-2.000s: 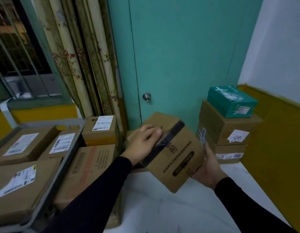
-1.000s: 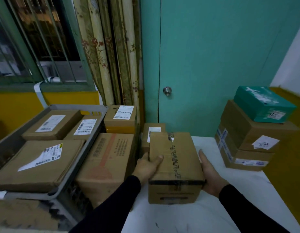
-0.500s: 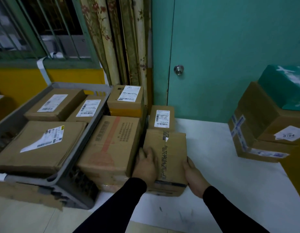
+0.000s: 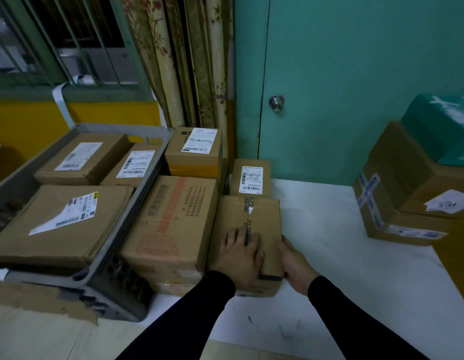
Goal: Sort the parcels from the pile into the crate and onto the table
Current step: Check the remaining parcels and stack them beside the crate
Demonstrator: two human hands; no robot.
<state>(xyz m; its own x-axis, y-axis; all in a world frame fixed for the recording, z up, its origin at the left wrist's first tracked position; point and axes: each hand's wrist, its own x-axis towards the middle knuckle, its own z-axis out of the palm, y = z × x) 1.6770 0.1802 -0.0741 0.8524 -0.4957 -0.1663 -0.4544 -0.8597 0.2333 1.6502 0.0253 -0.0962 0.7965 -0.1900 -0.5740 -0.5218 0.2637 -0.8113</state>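
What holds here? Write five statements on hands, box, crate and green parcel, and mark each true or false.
1. The left hand lies flat on the box. True.
2. The right hand holds the door knob. False: it is at the box's right side.
3. The box stands on the white table. True.
4. The crate holds no parcels. False: three labelled ones lie in it.
5. The green parcel sits on the floor. False: it tops a cardboard stack.
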